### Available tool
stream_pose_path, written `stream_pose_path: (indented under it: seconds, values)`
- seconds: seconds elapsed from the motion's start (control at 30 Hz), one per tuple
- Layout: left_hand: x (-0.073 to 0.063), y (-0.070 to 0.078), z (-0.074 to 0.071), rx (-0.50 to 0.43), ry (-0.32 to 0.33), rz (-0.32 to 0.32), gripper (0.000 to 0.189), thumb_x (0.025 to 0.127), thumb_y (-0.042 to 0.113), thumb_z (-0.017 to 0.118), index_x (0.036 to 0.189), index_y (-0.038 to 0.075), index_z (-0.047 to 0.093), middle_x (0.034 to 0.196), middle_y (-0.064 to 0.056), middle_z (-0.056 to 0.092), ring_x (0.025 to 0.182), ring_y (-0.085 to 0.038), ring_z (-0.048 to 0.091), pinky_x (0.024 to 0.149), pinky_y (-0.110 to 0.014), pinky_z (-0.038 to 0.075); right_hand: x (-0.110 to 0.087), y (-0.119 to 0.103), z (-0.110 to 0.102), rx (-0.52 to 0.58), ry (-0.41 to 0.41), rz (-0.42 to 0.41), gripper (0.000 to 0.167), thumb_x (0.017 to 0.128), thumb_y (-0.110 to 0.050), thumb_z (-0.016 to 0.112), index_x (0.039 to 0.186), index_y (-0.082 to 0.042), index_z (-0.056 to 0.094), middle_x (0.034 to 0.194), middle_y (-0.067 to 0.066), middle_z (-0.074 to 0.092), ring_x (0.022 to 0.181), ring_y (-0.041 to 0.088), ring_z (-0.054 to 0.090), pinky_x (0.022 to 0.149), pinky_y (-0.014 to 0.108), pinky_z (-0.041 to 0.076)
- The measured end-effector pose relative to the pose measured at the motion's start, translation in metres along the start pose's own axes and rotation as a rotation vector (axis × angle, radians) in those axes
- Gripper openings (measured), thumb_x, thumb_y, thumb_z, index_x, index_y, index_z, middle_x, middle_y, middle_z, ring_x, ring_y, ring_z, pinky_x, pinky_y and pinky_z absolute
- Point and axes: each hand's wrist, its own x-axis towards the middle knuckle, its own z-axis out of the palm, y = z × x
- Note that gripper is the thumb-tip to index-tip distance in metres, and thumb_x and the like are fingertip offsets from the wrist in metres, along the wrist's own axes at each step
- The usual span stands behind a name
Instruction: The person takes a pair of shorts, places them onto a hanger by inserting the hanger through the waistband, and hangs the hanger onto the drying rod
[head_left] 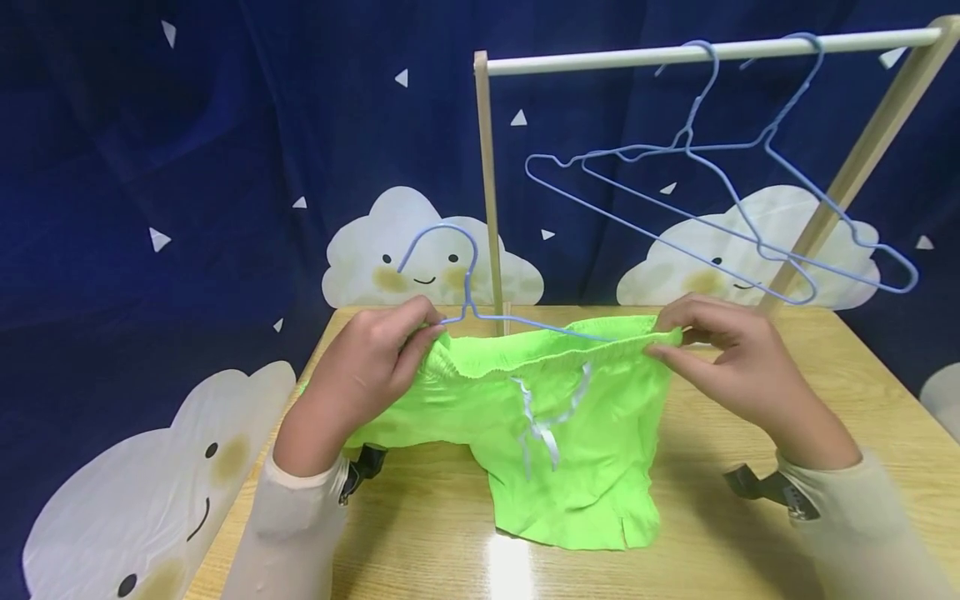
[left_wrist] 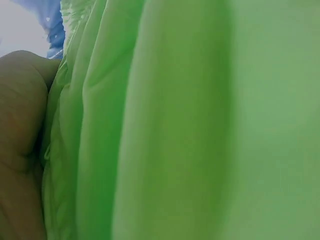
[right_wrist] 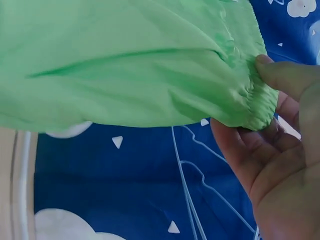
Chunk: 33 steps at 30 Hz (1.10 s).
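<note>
Left hand (head_left: pixel 363 358) pinches the blue wire hanger (head_left: pixel 468 292) with the neon-green, drawstring fabric shorts (head_left: pixel 592 475), right hand (head_left: pixel 738 350) grips the elastic waistband's (head_left: pixel 622 350) other corner, all over the pale wooden table (head_left: pixel 427 525)! Best, I'd say, to stretch it wide so the hanger's tip clears the gathers.

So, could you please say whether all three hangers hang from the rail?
No, two hangers hang on the rail, but the third hanger has its hook free below it.
</note>
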Motion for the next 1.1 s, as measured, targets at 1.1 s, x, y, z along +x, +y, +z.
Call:
stream_pose_path:
  seconds: [1.1]
  values:
    - [0.008, 0.04, 0.044, -0.124, -0.074, 0.081, 0.005, 0.106, 0.008, 0.07, 0.104, 0.008, 0.066, 0.07, 0.006, 0.06, 0.056, -0.004, 0.035, 0.052, -0.018, 0.033, -0.006, -0.035, 0.048, 0.257, -0.111, 0.09, 0.057, 0.08, 0.02, 0.084, 0.131, -0.003, 0.074, 0.117, 0.007, 0.081, 0.106, 0.012, 0.079, 0.087, 0.021, 0.062]
